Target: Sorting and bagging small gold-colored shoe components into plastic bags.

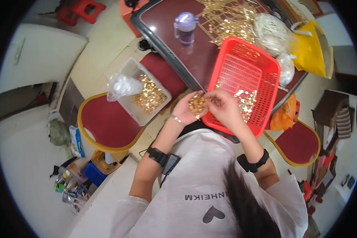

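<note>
My left hand [183, 108] is cupped palm up around a heap of small shiny gold pieces [197, 105]. They look flat and metallic, but their exact kind is too small to tell. My right hand [227, 108] reaches in from the other side, thumb and fingertips pinched together at the edge of that heap; whatever lies between them is hidden. Both hands are over the near left corner of a red plastic basket [277, 75]. More loose gold pieces [246, 104] lie in the basket, mostly along its near right side.
The basket rests on a dark red table [162, 20] with a purple bottle [186, 28], spread gold pieces [234, 23], a white bundle [272, 33] and a yellow bag [311, 49]. At left, a white bin [125, 105] holds gold pieces and a clear bag. Red-seated chairs [111, 123] stand nearby.
</note>
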{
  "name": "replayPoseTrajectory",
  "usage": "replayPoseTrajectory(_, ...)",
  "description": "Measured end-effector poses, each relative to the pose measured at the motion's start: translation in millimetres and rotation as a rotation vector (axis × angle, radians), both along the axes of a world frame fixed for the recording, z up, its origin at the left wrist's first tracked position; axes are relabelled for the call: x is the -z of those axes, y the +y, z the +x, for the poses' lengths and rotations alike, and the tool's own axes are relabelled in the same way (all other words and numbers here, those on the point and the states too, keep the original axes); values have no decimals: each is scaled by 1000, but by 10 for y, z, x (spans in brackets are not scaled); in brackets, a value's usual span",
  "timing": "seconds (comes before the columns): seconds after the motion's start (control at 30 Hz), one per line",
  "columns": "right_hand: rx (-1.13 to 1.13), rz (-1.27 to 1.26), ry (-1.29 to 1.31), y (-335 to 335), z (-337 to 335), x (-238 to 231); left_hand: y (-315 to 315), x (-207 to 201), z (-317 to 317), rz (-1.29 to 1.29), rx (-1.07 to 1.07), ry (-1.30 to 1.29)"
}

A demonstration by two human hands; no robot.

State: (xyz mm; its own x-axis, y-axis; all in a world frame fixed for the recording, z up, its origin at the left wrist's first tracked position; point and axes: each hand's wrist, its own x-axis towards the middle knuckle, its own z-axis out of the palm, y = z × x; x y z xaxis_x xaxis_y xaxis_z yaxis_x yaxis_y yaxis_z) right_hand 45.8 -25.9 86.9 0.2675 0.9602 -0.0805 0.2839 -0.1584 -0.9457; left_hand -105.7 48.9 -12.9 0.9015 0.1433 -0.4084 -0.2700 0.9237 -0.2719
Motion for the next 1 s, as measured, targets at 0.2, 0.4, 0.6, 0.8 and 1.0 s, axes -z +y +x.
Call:
replayPoseTrajectory(0.2, -267, -2, -277, 35, -296, -171, -50, -192, -135, 54, -25, 222)
replayPoseTrajectory(0.4, -252, -2, -304, -221, -4, 12, 161, 232, -1072, -221, -356, 441)
replayPoseTrajectory(0.6, 65, -299, -422, -896, 691, 220, 644, 677, -2094, -179, -590, 848)
replayPoseTrajectory(0.8, 373, -536, -431, -1359, 1147, 1050, 624, 361, -1520, -207, -548, 1087)
replayPoseTrajectory(1.0, 283, -702, -608, -1065, 1006, 1328, 353, 157, -718, -67, -449, 865)
